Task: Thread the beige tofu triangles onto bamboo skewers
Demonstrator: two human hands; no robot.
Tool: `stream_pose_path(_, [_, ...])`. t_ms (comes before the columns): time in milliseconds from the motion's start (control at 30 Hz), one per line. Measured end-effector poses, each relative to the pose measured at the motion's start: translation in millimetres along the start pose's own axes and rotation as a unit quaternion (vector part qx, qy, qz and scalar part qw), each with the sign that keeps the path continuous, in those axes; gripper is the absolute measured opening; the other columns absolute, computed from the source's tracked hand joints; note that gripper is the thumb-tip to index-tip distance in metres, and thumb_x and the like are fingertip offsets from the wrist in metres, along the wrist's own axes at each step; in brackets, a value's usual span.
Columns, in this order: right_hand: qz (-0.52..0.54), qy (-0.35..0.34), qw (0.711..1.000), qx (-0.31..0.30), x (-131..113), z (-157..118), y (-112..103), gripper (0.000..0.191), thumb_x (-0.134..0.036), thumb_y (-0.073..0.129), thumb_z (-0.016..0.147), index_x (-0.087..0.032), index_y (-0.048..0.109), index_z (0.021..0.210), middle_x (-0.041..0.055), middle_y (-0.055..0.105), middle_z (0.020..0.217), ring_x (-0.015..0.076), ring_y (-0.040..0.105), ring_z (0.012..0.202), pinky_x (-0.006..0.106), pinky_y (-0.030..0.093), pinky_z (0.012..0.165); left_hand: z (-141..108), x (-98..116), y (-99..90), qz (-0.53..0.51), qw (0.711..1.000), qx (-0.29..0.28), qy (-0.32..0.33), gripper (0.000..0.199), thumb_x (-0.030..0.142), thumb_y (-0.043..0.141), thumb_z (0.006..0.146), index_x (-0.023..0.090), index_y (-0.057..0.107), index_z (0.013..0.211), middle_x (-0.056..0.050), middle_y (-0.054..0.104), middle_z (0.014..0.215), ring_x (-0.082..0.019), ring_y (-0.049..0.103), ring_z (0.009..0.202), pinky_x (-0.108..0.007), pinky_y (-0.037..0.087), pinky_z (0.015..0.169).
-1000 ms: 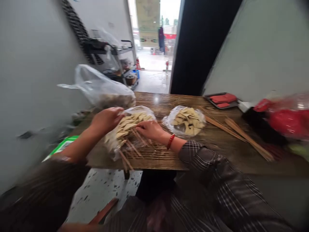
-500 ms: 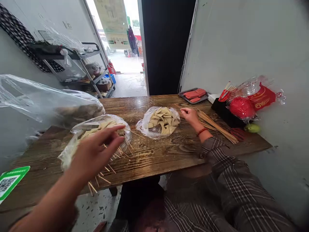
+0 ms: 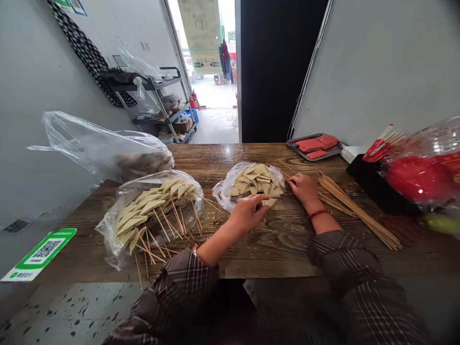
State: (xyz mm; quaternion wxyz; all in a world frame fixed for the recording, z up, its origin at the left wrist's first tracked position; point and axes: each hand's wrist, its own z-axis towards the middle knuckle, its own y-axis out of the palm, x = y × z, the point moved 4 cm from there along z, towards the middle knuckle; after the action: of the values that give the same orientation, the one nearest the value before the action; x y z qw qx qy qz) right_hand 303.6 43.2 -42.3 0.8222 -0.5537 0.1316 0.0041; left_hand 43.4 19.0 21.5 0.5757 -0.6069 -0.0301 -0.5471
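Note:
My left hand [image 3: 248, 211] is over the near edge of a clear plastic bag [image 3: 223, 190] that holds flat beige triangles [image 3: 253, 178], which look like tofu sheet. Its thumb and forefinger close around the end of one triangle [image 3: 272, 202]. Just right of this bag, my right hand [image 3: 302, 190] is closed, fingertips together around a thin wooden skewer [image 3: 286, 176]; most of it is hidden. At the left, a second plastic bag [image 3: 111, 225] carries a pile of skewered triangles [image 3: 143, 208], their sticks [image 3: 163, 227] pointing toward me.
Loose skewers [image 3: 354, 206] lie right of my right hand. Behind them are a tray [image 3: 293, 143] of reddish slabs [image 3: 316, 144] and a black box [image 3: 370, 179] with red packages [image 3: 409, 178]. A large plastic bag [image 3: 143, 153] and a green QR card [image 3: 46, 251] are at left.
My left hand has swung right, from above the skewered pile to the middle bag, and its fingers have drawn together on a triangle. My right hand stays beside that bag. The view has shifted left.

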Motion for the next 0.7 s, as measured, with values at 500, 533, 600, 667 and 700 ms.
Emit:
stream_pose_path(500, [-0.053, -0.046, 0.991, 0.112, 16, -6, -9, 0.032, -0.033, 0.050, 0.092, -0.016, 0.077, 0.092, 0.0110, 0.075, 0.093, 0.0229, 0.062, 0.078, 0.033, 0.034, 0.060, -117, 40, -9.4, 0.104, 0.992, -0.059, 0.042, 0.030, 0.035, 0.052, 0.096, 0.017, 0.062, 0.118, -0.007, 0.067, 0.093, -0.016, 0.065, 0.081, -0.027, 0.052, 0.072])
stream_pose_path(533, [-0.049, -0.055, 0.988, 0.135, 14, -6, -11, 0.034, -0.035, 0.049, 0.092, -0.016, 0.077, 0.091, 0.0121, 0.075, 0.091, 0.0238, 0.063, 0.078, 0.034, 0.034, 0.060, -128, 44, -15.1, 0.098, 0.993, -0.047, 0.043, 0.030, 0.034, 0.051, 0.096, 0.016, 0.062, 0.117, -0.007, 0.068, 0.092, -0.015, 0.065, 0.081, -0.027, 0.053, 0.072])
stream_pose_path(600, [-0.018, -0.079, 0.979, 0.186, 7, -8, -18, 0.037, -0.038, 0.047, 0.093, -0.015, 0.076, 0.091, 0.0142, 0.075, 0.090, 0.0252, 0.064, 0.081, 0.034, 0.038, 0.063, -150, 48, -37.4, 0.082, 0.995, 0.023, 0.048, 0.026, 0.030, 0.051, 0.097, 0.017, 0.063, 0.116, -0.007, 0.070, 0.093, -0.014, 0.066, 0.082, -0.026, 0.054, 0.073])
stream_pose_path(667, [0.018, -0.092, 0.969, 0.228, -3, -12, -26, 0.039, -0.039, 0.044, 0.094, -0.014, 0.074, 0.094, 0.0152, 0.074, 0.089, 0.0260, 0.065, 0.084, 0.034, 0.042, 0.068, -170, 41, -74.5, 0.083, 0.981, 0.174, 0.029, 0.020, 0.024, 0.055, 0.094, 0.020, 0.064, 0.112, -0.006, 0.071, 0.096, -0.014, 0.066, 0.087, -0.027, 0.054, 0.079])
stream_pose_path(700, [0.032, -0.093, 0.966, 0.240, -7, -13, -28, 0.039, -0.039, 0.043, 0.094, -0.014, 0.072, 0.095, 0.0151, 0.073, 0.089, 0.0262, 0.065, 0.084, 0.034, 0.043, 0.070, -181, 32, -95.6, 0.102, 0.959, 0.264, -0.003, 0.020, 0.023, 0.056, 0.093, 0.021, 0.064, 0.112, -0.005, 0.070, 0.099, -0.014, 0.066, 0.089, -0.028, 0.054, 0.081])
